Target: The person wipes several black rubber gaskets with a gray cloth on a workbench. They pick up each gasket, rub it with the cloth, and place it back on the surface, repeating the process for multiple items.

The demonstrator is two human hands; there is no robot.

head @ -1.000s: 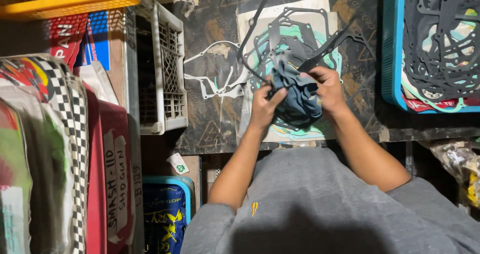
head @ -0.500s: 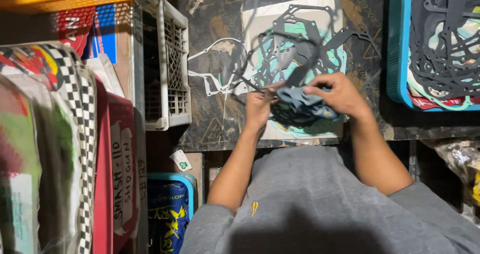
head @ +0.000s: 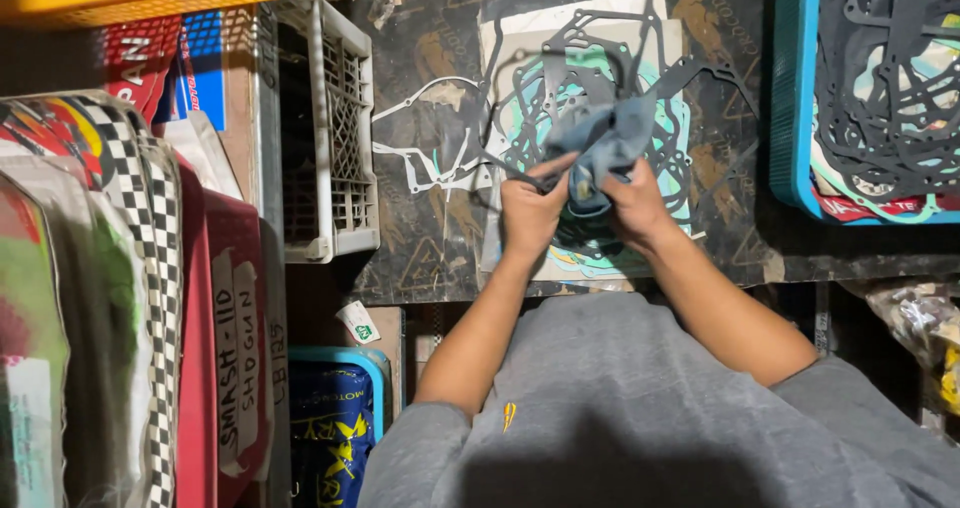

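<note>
Now both my hands have drawn closer over the dark work board (head: 430,238), the bundle of thin gaskets (head: 605,143) lifted higher than a second ago. My left hand (head: 530,208) pinches one black gasket strand; my right hand (head: 635,203) grips the blue-grey bunch. Sorting looks underway. A white crate (head: 330,138) crowds the left edge, a blue tray (head: 795,98) the right; open room lies between.

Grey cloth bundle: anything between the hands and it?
Nothing visible. The left hand and right hand both already grip the grey cloth bundle, fingers closed on its lower part. A thin dark gasket hangs with the cloth, above the gasket pile on the board, but it does not separate the hands from it.
</note>
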